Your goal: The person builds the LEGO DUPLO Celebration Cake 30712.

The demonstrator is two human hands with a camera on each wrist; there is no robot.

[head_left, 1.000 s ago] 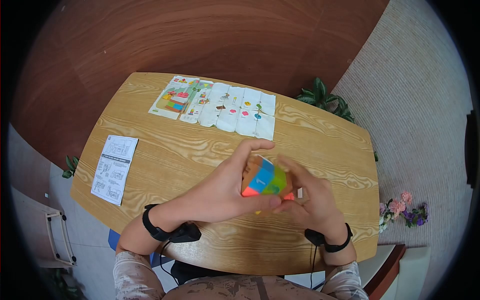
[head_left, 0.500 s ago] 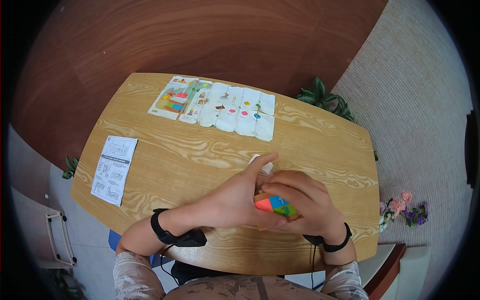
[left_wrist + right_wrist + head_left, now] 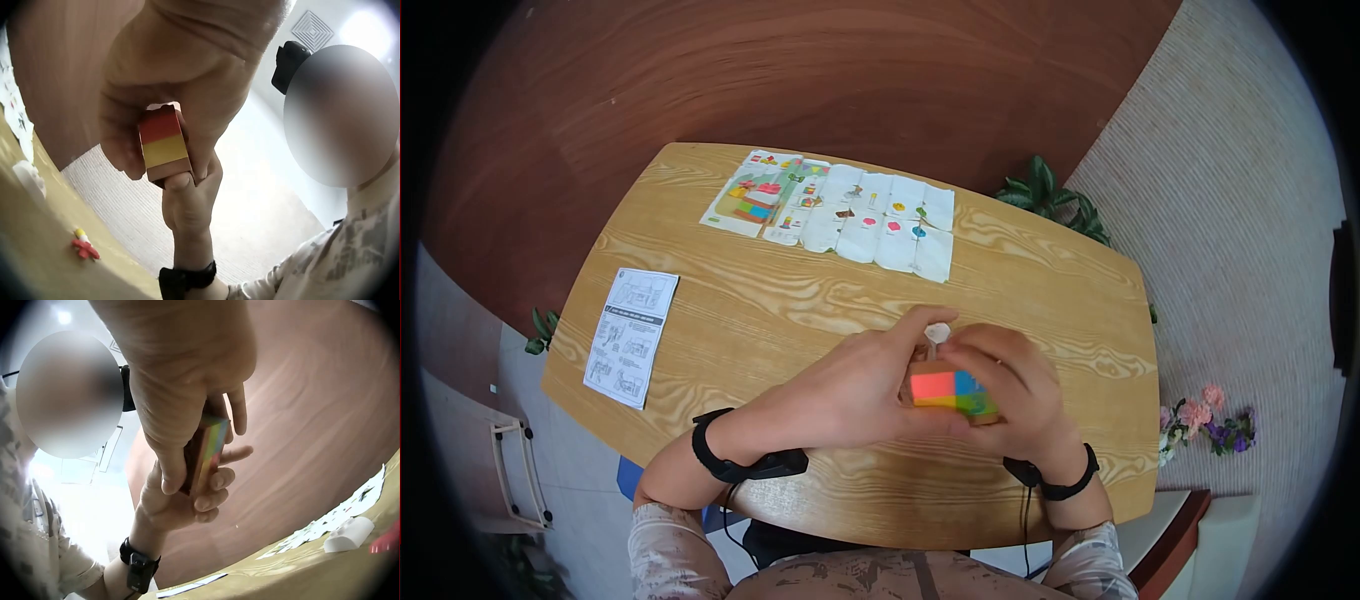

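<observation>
Both hands hold a small block assembly (image 3: 933, 386) above the table, its face showing red, orange, blue and green squares. The left hand (image 3: 855, 385) grips its left side, thumb along the lower edge. On its right side the right hand (image 3: 1022, 390) curls its fingers over the top. In the left wrist view the assembly (image 3: 164, 145) shows red and yellow bands between the hands. A white piece (image 3: 938, 333) shows just beyond the fingers; in the right wrist view a white piece (image 3: 349, 535) lies on the table.
An unfolded colour sheet (image 3: 870, 220) lies at the table's back, a black-and-white sheet (image 3: 632, 335) at the left. A small red, white and yellow piece (image 3: 85, 245) is on the table in the left wrist view. Plants (image 3: 1045, 190) and flowers (image 3: 1200, 418) stand beyond the right edge.
The assembly has turned and shifted in the hands, with its red square now to the upper left. The right hand's fingers have closed over the top from a looser hold.
</observation>
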